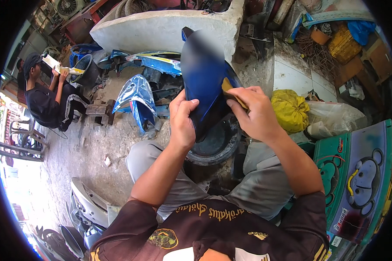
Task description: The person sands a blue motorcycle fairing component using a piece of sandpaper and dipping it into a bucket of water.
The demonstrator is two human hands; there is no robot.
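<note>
A glossy blue and black motorcycle body panel (207, 91) is held up in front of me, its far part blurred. My left hand (183, 119) grips its left edge, thumb on the face and fingers behind. At the right edge, my right hand (253, 114) pinches a folded tan sheet that looks like sandpaper (227, 86) against the panel. Below the panel, between my knees, sits a round black basin (215, 152), partly hidden by the panel.
Scuffed blue and white body panels (137, 98) lie on the floor ahead to the left. Further left, a seated person (45, 93) holds a white and yellow panel (59, 65). A yellow bag (288, 109) and a green and purple cabinet (357, 174) stand on my right.
</note>
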